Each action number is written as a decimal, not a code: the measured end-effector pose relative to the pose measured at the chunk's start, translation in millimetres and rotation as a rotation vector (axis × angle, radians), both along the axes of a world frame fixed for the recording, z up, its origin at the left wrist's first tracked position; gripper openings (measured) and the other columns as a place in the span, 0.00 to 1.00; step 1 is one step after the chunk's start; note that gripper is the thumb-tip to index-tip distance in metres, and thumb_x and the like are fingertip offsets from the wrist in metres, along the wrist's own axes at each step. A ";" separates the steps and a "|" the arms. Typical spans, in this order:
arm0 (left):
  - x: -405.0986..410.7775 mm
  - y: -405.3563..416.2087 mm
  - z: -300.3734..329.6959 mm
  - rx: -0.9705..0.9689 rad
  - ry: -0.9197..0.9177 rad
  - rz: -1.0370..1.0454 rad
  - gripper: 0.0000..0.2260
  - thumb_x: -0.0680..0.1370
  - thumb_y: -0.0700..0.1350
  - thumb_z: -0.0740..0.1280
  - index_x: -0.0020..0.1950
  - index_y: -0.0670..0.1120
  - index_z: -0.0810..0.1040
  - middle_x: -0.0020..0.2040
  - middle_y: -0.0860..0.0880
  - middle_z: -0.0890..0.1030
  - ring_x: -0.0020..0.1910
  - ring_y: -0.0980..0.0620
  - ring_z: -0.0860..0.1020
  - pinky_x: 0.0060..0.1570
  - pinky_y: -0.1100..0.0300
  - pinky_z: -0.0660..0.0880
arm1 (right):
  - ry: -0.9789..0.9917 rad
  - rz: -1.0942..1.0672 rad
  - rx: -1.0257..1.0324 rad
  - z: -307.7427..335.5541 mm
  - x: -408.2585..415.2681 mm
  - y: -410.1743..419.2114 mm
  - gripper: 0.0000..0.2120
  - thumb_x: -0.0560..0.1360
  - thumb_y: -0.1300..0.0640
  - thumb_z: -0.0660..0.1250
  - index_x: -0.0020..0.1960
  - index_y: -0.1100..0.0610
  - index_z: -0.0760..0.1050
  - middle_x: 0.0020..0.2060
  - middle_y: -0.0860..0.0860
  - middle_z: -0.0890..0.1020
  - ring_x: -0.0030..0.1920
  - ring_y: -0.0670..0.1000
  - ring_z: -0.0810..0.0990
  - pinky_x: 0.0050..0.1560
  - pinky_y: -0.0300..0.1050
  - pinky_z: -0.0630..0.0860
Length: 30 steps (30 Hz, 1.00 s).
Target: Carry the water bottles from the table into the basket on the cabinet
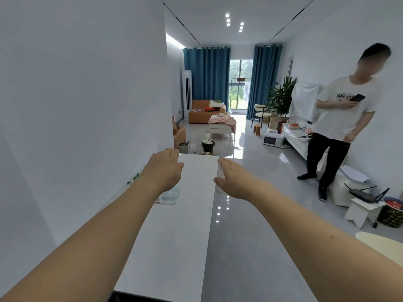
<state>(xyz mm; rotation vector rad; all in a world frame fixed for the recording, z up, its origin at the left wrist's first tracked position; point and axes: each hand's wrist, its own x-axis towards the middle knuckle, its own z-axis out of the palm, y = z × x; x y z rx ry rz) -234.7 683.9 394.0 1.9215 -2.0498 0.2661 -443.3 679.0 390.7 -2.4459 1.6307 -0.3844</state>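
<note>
A long white table runs along the left wall. A clear plastic water bottle lies on it, partly hidden under my left wrist. Small green caps show against the wall to the left of my left forearm; whether they are bottles I cannot tell. My left hand reaches forward above the bottle, fingers apart, holding nothing. Over the table's right edge, my right hand is stretched out and open, with nothing in it. No basket on a cabinet is in view.
A person stands at the right holding a phone. A white stool with a router and a dark woven container stand on the floor at the right. Pots sit beyond the table's far end. Glossy grey floor stretches ahead.
</note>
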 end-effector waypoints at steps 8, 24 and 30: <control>-44.2 -99.6 -17.9 0.036 0.015 0.027 0.20 0.83 0.49 0.55 0.74 0.42 0.64 0.72 0.44 0.68 0.68 0.43 0.69 0.67 0.50 0.64 | -0.019 0.016 0.041 -18.7 -40.2 -110.1 0.31 0.81 0.49 0.57 0.79 0.58 0.50 0.79 0.53 0.56 0.77 0.55 0.56 0.75 0.51 0.56; -87.4 -272.6 -24.4 0.065 0.038 0.101 0.20 0.83 0.49 0.55 0.73 0.43 0.65 0.71 0.44 0.69 0.65 0.43 0.71 0.66 0.50 0.68 | -0.053 0.077 0.078 -24.9 -87.9 -296.9 0.28 0.81 0.51 0.57 0.78 0.58 0.54 0.77 0.54 0.61 0.75 0.56 0.60 0.73 0.51 0.59; -67.0 -353.9 -37.2 0.067 0.058 0.117 0.20 0.83 0.49 0.55 0.73 0.42 0.65 0.72 0.44 0.69 0.67 0.43 0.70 0.66 0.50 0.67 | -0.019 0.081 0.108 -35.7 -70.9 -376.9 0.28 0.82 0.51 0.56 0.78 0.59 0.53 0.78 0.54 0.58 0.76 0.56 0.58 0.73 0.50 0.58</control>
